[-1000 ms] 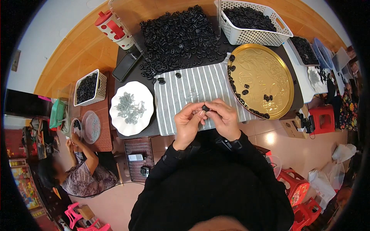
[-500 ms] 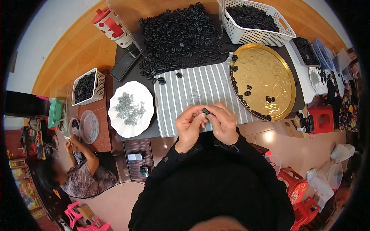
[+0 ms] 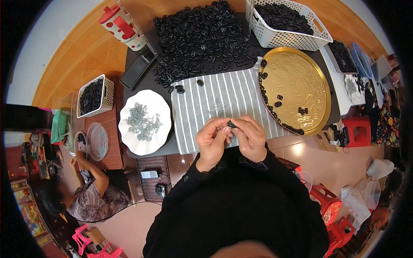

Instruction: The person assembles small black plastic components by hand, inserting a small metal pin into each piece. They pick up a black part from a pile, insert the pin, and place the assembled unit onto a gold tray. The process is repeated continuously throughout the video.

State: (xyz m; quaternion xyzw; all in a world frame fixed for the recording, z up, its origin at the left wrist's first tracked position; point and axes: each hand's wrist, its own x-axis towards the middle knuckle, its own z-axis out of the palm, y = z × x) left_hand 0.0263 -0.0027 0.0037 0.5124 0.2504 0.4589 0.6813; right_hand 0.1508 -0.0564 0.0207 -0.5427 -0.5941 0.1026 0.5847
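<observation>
Left grip (image 3: 212, 144) and right grip (image 3: 251, 142) on black piece (image 3: 231, 124)

Left hand (image 3: 211, 141) angles toward one o'clock, right hand (image 3: 252, 140) toward eleven, curled fingertips (image 3: 221, 122) pinching close together; black-sleeved forearms (image 3: 186, 182) extend from six o'clock.

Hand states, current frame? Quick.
Left hand: closed, thumb and fingertips pinching a small black plastic piece.
Right hand: closed, pinching the same piece from the other side.
</observation>
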